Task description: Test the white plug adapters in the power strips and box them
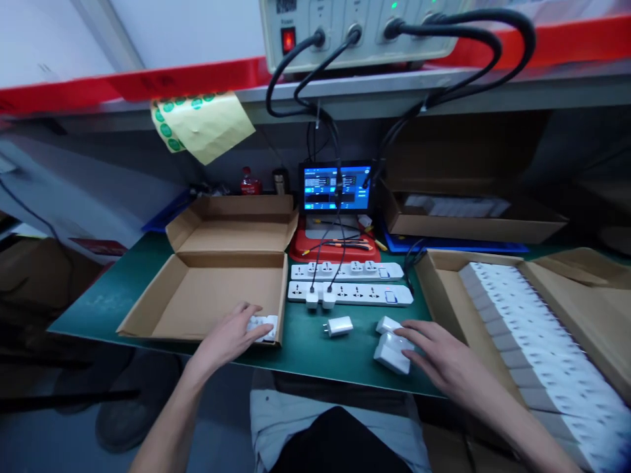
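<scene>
My left hand [231,334] reaches into the front right corner of an open cardboard box [211,289]. Its thumb and fingers are around white plug chargers [269,320] there; the fingers partly cover them. On the green table to the right, my right hand [438,355] has its fingertips closed on white chargers [392,353], one smaller-looking block behind a larger pair or block. Between the hands a single white charger [339,326] lies on its side, prongs pointing left. Behind it, two white power strips [401,295] lie parallel, with two cabled chargers [312,299] plugged into the nearer one.
At right an open box holds rows of white chargers [527,328]. A lit screen [336,187] stands behind a red tray [300,248] with loose cables. Black cables hang from a tester [365,33] on the shelf above. A yellow sticker sheet [211,128] hangs at left.
</scene>
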### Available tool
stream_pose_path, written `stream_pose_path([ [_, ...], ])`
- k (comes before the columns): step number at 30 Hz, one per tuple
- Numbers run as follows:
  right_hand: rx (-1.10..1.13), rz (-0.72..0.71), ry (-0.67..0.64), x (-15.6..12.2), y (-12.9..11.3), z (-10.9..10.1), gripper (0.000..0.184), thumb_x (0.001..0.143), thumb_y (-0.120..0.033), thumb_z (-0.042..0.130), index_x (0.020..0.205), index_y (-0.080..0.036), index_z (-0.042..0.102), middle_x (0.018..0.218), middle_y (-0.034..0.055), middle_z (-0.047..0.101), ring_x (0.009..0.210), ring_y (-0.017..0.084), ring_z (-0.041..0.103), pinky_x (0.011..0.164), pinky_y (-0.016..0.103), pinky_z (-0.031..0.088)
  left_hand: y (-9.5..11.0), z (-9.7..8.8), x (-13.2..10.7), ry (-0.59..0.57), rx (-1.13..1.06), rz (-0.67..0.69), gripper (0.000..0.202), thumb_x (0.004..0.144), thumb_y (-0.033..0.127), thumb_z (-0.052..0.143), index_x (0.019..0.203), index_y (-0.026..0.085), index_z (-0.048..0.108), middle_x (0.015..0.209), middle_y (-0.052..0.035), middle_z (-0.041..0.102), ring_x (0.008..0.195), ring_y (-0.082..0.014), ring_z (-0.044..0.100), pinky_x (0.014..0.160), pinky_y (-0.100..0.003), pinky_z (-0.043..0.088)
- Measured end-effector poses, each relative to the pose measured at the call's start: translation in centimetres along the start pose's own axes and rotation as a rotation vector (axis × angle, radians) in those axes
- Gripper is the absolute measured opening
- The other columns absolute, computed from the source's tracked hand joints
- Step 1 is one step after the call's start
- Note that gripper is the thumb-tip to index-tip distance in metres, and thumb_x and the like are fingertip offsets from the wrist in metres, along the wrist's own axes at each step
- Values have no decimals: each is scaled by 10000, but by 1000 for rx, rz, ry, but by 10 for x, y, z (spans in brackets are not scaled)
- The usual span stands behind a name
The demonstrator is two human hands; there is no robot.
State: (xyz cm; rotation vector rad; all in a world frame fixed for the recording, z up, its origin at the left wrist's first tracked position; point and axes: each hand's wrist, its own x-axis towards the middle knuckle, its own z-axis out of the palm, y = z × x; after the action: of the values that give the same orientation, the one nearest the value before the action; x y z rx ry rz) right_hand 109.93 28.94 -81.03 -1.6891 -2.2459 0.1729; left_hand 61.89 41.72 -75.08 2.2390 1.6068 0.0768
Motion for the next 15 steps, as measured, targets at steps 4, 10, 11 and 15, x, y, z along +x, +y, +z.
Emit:
stream_pose_path([
  [4, -87, 10, -145, 24, 5, -5, 423, 1114, -293, 525, 1476, -275, 742, 1504, 172, 745, 1263, 344, 757, 1059, 525, 649, 28, 13, 20, 277, 250, 97, 497, 1135, 580, 529, 1298, 170, 757, 1250, -192, 782, 1124, -377, 736, 980, -492, 584],
  [10, -112, 19, -341, 74, 5, -16, 353, 1072, -341, 635, 1376, -237, 779, 1299, 170, 814, 1177, 333, 770, 1001, 438, 617, 137, 79, 46, 200, 263, 540, 257, 1071, 238, 682, 1308, 152, 731, 1206, -156, 796, 1103, -328, 702, 956, -449, 594],
  [11, -129, 8, -368, 81, 4, -16, 337, 1067, -348, 640, 1346, -232, 788, 1268, 170, 819, 1154, 334, 774, 978, 426, 613, 151, 87, 50, 164, 295, 552, 277, 1047, 180, 685, 1317, 137, 728, 1179, -165, 797, 1099, -335, 701, 934, -449, 594],
  [15, -205, -29, -460, 102, 6, -16, 269, 998, -310, 688, 1210, -204, 814, 1140, 169, 834, 1113, 342, 776, 930, 391, 594, 173, 95, 63, 32, 282, 524, 286, 997, 101, 667, 1266, 136, 760, 1094, -176, 796, 1145, -360, 711, 937, -460, 604],
])
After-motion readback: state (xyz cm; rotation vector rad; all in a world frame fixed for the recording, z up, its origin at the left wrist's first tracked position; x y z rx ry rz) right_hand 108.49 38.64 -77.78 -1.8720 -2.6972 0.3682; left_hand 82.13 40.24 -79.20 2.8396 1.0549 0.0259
